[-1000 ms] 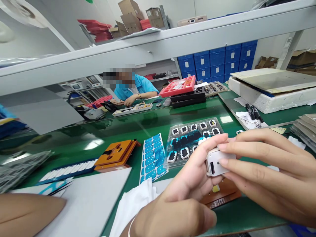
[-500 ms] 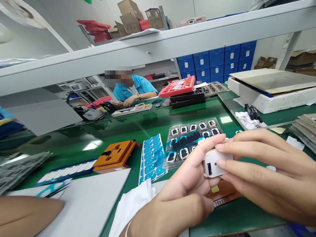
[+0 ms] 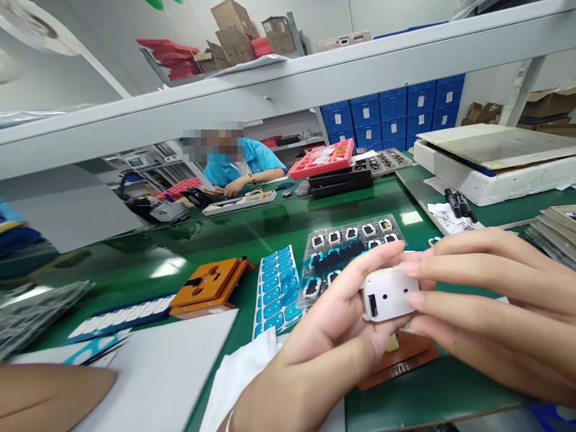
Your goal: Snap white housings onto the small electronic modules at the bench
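Note:
A small white rounded housing [image 3: 390, 295], with two small round holes and a dark slot at its left end, lies between my two hands. My left hand [image 3: 342, 312] cradles it from the left and below, fingers wrapped round its edge. From the right, my right hand [image 3: 477, 300] grips its right end with the fingertips. An orange fixture [image 3: 405, 360] with a yellow patch sits under the hands, partly hidden. Behind them is a clear tray [image 3: 351, 246] of white-framed black parts, beside a sheet of blue film pieces [image 3: 274, 294].
An orange block fixture [image 3: 209, 285] stands left of the film sheet; a white cloth [image 3: 243, 372] lies in front. Black markers [image 3: 459, 204] and a white foam box [image 3: 486, 174] are at the right. Across the bench sits a person in a blue shirt [image 3: 265, 157].
My right fingers have slid right on the housing, uncovering a second hole. The housing has shifted slightly left, and my left thumb has moved up against its lower edge.

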A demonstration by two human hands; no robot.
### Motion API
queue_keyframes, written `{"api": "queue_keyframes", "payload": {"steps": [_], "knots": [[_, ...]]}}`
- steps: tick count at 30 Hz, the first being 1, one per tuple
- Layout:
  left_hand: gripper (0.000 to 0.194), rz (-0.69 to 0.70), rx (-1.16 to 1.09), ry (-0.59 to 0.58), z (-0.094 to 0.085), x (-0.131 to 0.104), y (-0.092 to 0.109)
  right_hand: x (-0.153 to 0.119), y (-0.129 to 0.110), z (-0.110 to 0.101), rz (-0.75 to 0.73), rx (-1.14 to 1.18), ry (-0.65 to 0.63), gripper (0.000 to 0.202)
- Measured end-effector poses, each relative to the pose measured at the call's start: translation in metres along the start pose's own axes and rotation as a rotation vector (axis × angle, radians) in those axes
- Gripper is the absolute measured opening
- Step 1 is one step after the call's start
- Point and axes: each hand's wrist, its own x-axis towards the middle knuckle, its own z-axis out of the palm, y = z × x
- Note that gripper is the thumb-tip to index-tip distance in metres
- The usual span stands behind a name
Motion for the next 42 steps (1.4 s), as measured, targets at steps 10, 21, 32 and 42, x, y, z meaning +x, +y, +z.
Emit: {"api": "queue_keyframes", "payload": {"steps": [10, 21, 32, 42], "knots": [[0.039, 0.168, 0.122, 0.094, 0.002, 0.007, -0.003, -0.005, -0.012, -0.021, 0.194, 0.022, 0.098, 0.027], [0.044, 0.142, 0.056, 0.094, 0.004, 0.005, -0.003, 0.000, -0.005, -0.014, 0.077, 0.026, 0.061, 0.011], [0.046, 0.149, 0.213, 0.110, 0.002, 0.009, -0.011, 0.002, 0.005, 0.014, 0.416, 0.567, -0.072, 0.045], [0.044, 0.238, 0.341, 0.120, 0.001, 0.012, -0.017, 0.004, 0.006, 0.019, 0.426, 0.664, -0.049, 0.040]]}}
